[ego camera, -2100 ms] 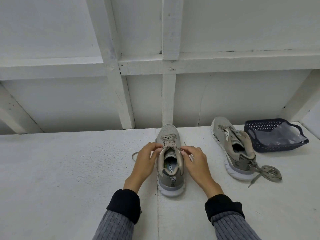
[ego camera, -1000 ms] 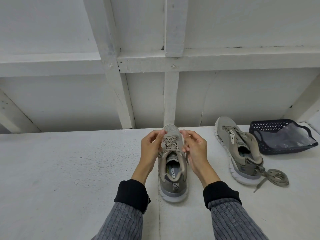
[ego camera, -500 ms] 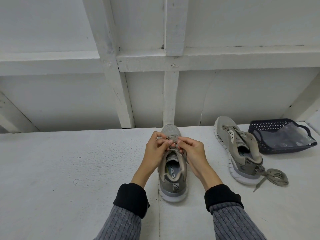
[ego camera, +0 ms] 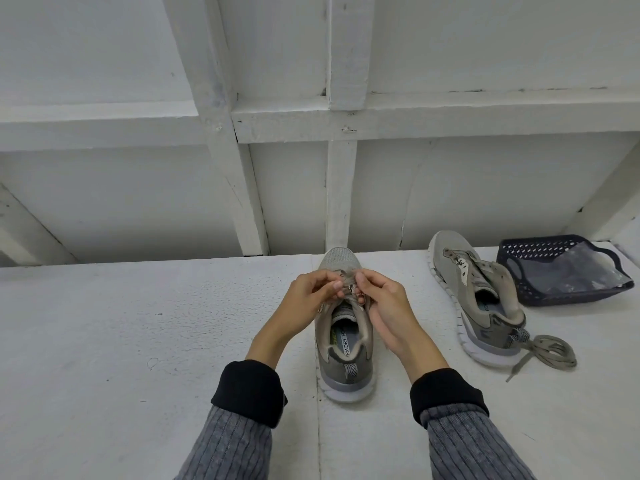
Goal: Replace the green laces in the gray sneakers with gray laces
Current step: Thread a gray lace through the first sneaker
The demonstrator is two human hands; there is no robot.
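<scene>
Currently both hands work at the lacing of the near sneaker (ego camera: 344, 341), which stands upright at the middle of the white table (ego camera: 104, 341), toe toward the far edge and the wall, heel toward the person. Left hand (ego camera: 308, 294): fingers curled, thumb and fingertips pinching the lace (ego camera: 348, 277) above the eyelets. Right hand (ego camera: 382, 306): thumb and forefinger pinch the same lace from the other side, remaining fingers curled down beside the tongue. The two hands meet, fingertips almost touching, over the front half of the shoe. Lace colour reads gray-beige; which eyelet is being worked cannot be made out, as the fingers cover it.

Second sneaker (ego camera: 474, 299): toward the right edge of the table, well apart from the first, tilted on its side with the opening facing right; eyelets look mostly unlaced. Loose lace (ego camera: 543, 353) lies coiled on the table just beside its heel, touching it. Dark perforated basket (ego camera: 519, 258) sits at the far right corner, holding a clear plastic bag (ego camera: 575, 271).

Sleeves: gray ribbed with black cuffs.
</scene>
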